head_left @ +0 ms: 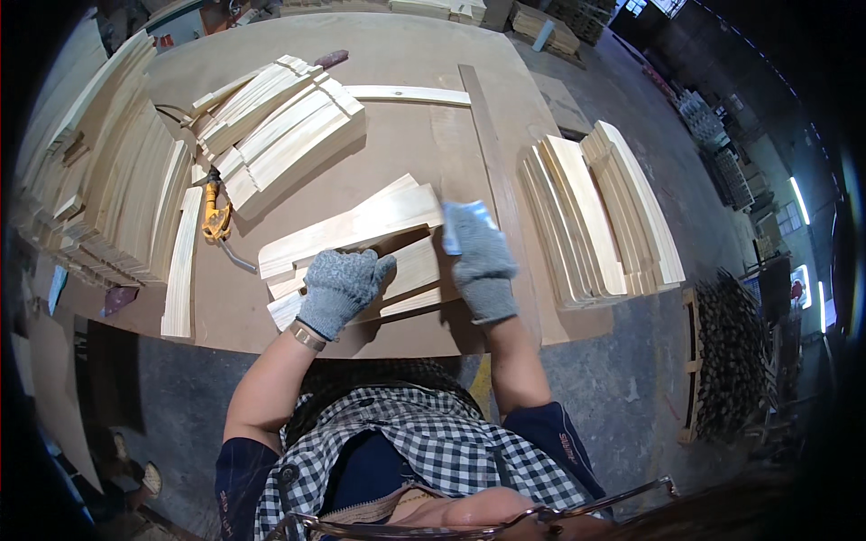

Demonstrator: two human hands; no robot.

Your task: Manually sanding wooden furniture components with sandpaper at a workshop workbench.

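Head view, looking down: left hand (pixel 341 287) in grey glove, fingers spread, pressing flat on pale wooden slats (pixel 361 236). Right hand (pixel 483 260) closed around blue sanding block (pixel 462 221) at slat ends. Sanding step, seemingly; next calls for steady strokes. Finished stack (pixel 600 212) beyond right hand.

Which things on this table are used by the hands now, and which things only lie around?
In use:
left hand pressing the curved wooden slats
right hand holding a pale blue sanding block

Lying about:
yellow tool
slat pile at back
slat stack at right
long board
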